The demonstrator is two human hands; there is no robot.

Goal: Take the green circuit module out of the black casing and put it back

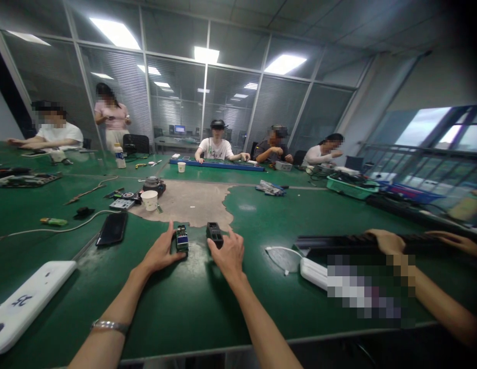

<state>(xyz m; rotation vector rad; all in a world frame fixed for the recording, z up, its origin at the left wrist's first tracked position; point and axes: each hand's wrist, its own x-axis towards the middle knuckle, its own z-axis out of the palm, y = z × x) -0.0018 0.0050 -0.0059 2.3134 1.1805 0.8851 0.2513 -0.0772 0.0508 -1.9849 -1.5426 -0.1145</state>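
My left hand (161, 250) is curled around the left side of a small circuit-board module (182, 239) with a blue part on its front. The thumb lies along its lower edge, and the index finger points up beside it; the other fingers are partly hidden. A short way to the right, my right hand (229, 253) grips a small black plastic housing (214, 234) with openings in its face. Thumb and fingers close on its lower right side. The module and the housing are apart, both just above or on the green table (207, 318).
To the left are a black phone (112, 228), a white device (34, 302) and a paper cup (149, 200). At right, a co-worker's hands (388, 241) rest on a long black rail (338, 243) beside a white cabled box (315, 274). Gloves (271, 188) lie farther back.
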